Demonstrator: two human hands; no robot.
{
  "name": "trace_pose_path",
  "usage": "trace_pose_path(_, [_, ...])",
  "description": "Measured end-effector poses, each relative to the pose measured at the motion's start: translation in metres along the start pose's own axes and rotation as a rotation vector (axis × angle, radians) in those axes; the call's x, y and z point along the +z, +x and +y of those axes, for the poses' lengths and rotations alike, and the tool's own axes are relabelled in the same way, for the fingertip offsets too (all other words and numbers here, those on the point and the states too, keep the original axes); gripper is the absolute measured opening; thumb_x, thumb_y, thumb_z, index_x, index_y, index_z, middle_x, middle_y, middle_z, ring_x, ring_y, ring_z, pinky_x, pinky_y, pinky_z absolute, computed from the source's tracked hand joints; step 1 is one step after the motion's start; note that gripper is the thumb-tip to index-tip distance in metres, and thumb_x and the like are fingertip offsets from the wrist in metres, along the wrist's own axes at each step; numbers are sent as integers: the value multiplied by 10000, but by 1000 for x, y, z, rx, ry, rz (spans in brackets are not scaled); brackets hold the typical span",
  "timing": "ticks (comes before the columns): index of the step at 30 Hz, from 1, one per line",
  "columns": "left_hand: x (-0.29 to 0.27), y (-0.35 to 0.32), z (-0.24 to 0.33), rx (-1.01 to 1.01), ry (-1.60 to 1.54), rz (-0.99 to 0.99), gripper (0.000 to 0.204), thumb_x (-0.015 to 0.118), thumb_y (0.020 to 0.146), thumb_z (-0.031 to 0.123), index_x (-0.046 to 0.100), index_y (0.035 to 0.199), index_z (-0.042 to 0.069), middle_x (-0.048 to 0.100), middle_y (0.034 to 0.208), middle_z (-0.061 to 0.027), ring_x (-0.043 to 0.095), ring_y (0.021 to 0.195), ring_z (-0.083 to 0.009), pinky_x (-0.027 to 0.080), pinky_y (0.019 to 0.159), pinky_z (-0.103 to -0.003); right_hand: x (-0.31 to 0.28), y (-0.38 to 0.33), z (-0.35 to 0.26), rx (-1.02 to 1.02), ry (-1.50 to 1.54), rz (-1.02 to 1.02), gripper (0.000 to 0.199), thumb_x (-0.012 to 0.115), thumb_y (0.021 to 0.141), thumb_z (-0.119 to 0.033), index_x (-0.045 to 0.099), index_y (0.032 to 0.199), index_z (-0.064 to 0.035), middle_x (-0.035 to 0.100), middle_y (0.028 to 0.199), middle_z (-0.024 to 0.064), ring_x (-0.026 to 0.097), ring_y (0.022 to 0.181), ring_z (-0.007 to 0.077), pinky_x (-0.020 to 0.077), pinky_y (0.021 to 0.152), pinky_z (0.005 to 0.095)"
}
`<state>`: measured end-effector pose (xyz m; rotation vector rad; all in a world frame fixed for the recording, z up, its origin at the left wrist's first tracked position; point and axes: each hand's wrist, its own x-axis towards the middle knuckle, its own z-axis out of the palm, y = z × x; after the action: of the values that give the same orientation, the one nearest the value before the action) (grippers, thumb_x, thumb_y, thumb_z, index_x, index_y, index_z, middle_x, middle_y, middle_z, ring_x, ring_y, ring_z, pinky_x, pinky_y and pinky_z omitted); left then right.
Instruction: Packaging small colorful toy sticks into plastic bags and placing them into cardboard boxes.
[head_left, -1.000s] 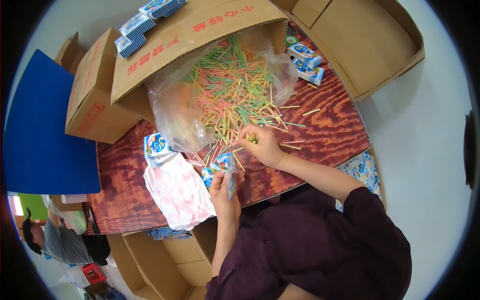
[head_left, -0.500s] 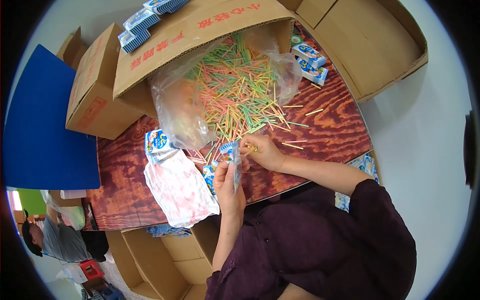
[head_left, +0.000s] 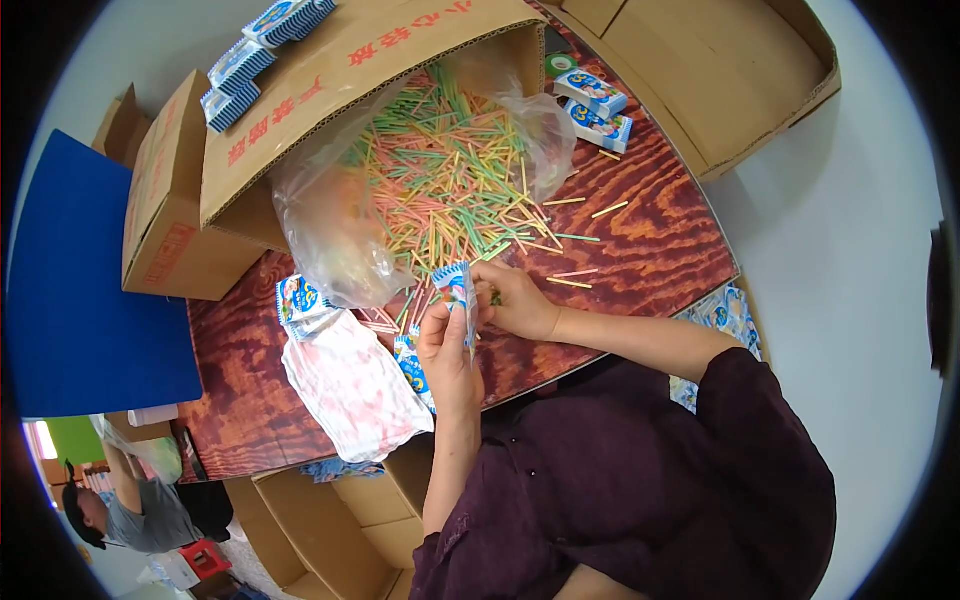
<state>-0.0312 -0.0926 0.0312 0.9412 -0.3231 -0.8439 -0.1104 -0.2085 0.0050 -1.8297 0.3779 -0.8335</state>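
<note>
My left hand point(head_left: 447, 350) holds up a small blue-and-white packet point(head_left: 454, 284), its striped end at the top. Close beside it, my right hand point(head_left: 525, 308) is closed, with the green ends of some thin coloured sticks showing between its fingers. The sticks' other ends are hidden behind the packet. Just beyond both hands spreads a big heap of pink, yellow and green sticks point(head_left: 450, 165). It spills from a clear plastic bag point(head_left: 335, 235) inside a cardboard box point(head_left: 390, 65) lying on its side. Another packet point(head_left: 410, 367) lies beside my left wrist.
A pink-stained white cloth point(head_left: 355, 390) and packets point(head_left: 300, 300) lie at left. More packets point(head_left: 600, 127) and a green tape roll point(head_left: 560, 65) sit far right. Open cartons point(head_left: 720, 90) flank the table point(head_left: 660, 235). A blue panel point(head_left: 95, 290) stands left; a co-worker point(head_left: 150, 510) is beyond.
My right hand has come closer to the packet, and less of the sticks shows. The left hand keeps its hold. The whole view has shifted and turned a little; the co-worker's arm is raised.
</note>
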Motion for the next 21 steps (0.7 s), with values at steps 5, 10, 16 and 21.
trace_pose_path(5, [4, -3, 16, -1, 5, 25, 100, 546, 957, 85, 588, 1007, 10, 680, 960, -124, 670, 862, -209, 533, 809, -337, 6, -2, 9, 111, 86, -68, 190, 688, 761, -8, 592, 924, -32, 584, 749, 24, 570, 702, 106, 451, 652, 252])
trace_pose_path(10, [-8, -11, 25, 59, -45, 105, 115, 548, 957, 98, 580, 1029, 15, 677, 963, -127, 672, 853, -235, 539, 793, -345, 4, 2, 4, 172, 267, 6, 222, 726, 756, -57, 574, 914, -21, 587, 736, 39, 559, 677, 100, 453, 628, 269])
trace_pose_path(16, [-22, -20, 24, 0, -36, 109, 101, 560, 951, 85, 589, 1018, 15, 656, 1011, -102, 642, 887, -176, 517, 801, -307, -12, -7, -2, 172, 178, -139, 293, 748, 759, -93, 573, 985, -25, 554, 767, 36, 529, 665, 105, 440, 632, 286])
trace_pose_path(21, [-21, -31, 21, 15, 214, 18, 86, 563, 925, 5, 620, 989, 8, 615, 1053, -34, 579, 924, -99, 465, 818, -242, -9, -6, -1, 102, 55, -174, 282, 726, 764, -96, 578, 995, -30, 559, 755, 46, 540, 673, 136, 443, 654, 314])
